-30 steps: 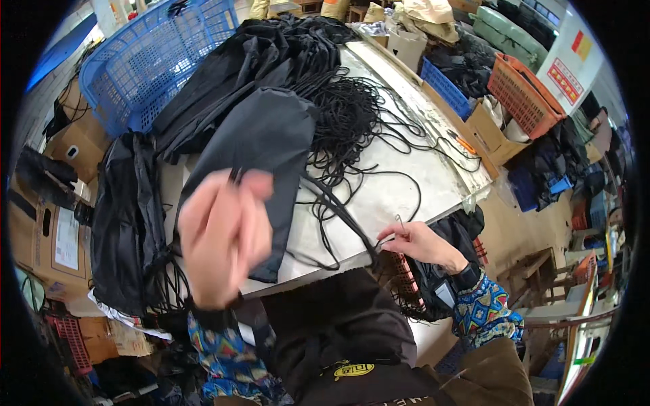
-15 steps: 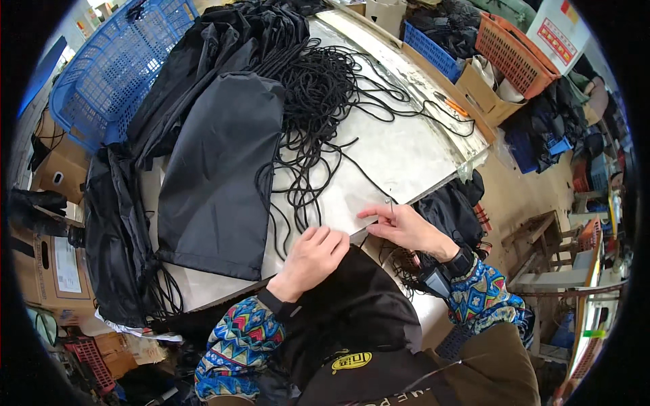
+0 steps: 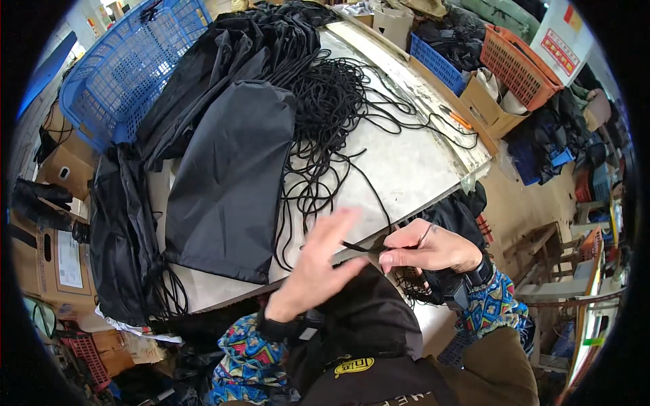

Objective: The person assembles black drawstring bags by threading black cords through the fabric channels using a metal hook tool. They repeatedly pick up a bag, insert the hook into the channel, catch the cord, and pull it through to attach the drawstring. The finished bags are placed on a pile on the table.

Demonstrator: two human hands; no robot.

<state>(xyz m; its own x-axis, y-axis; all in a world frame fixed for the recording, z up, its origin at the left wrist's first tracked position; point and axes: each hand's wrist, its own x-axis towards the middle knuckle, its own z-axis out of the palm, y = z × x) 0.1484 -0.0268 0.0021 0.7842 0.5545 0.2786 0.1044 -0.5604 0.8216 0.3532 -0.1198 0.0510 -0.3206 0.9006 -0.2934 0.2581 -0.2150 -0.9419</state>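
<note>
My right hand (image 3: 430, 249) is closed in a pinch on a black cord (image 3: 355, 247) at the table's near edge. One length of the cord points from the pinch toward my left hand. Something thin and dark, too small to make out, lies across the right fingers. My left hand (image 3: 315, 267) is open and blurred, its fingers spread beside the cord. Farther off, a tangled pile of black cords (image 3: 328, 101) covers part of the pale tabletop (image 3: 399, 162). A flat black fabric bag (image 3: 230, 183) lies left of the cords.
More black bags (image 3: 254, 40) are heaped behind, and others (image 3: 122, 237) hang over the left edge. A blue plastic basket (image 3: 135, 68) stands at far left. Orange-handled scissors (image 3: 459, 119) lie by the far-right edge, near a cardboard box (image 3: 491, 108) and an orange basket (image 3: 518, 64).
My right hand has moved slightly right and down and closed on the cord. My left hand has opened from a closed shape and spread its fingers.
</note>
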